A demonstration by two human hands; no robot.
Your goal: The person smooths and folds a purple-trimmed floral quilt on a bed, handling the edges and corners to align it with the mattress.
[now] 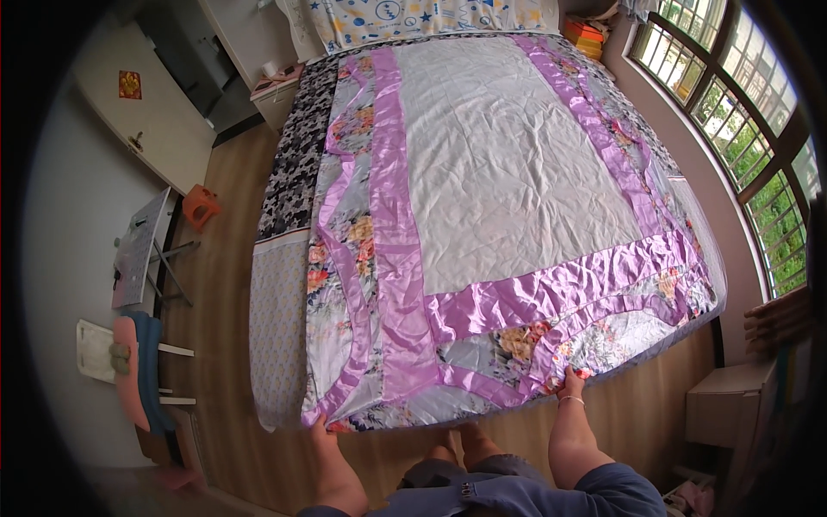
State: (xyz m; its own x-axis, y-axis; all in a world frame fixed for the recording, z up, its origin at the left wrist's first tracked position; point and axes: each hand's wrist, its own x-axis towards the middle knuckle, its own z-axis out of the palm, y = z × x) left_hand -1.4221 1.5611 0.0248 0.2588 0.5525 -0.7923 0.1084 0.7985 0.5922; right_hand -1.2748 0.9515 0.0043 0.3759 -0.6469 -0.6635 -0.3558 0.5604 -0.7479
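A satin quilt cover (pixel 510 155) with a pale middle, purple bands and floral borders lies spread over the bed, wrinkled across its centre. Its near-left corner is pinched in my left hand (pixel 318 430). Farther right along the same near edge, my right hand (pixel 571 386) grips the fabric, thumb on top. The cloth between my hands hangs at the foot of the bed. Under the cover, a black-and-grey patterned sheet (pixel 294 155) and a pale patterned mattress side (pixel 279 323) show on the left.
A patterned cloth (pixel 413 22) covers the headboard. Left stand a bedside cabinet (pixel 276 97), an orange plastic stool (pixel 201 207), a folding table (pixel 143 249) and a chair with folded cloths (pixel 139 368). To the right are a barred window (pixel 736 129) and a low white cabinet (pixel 729 400).
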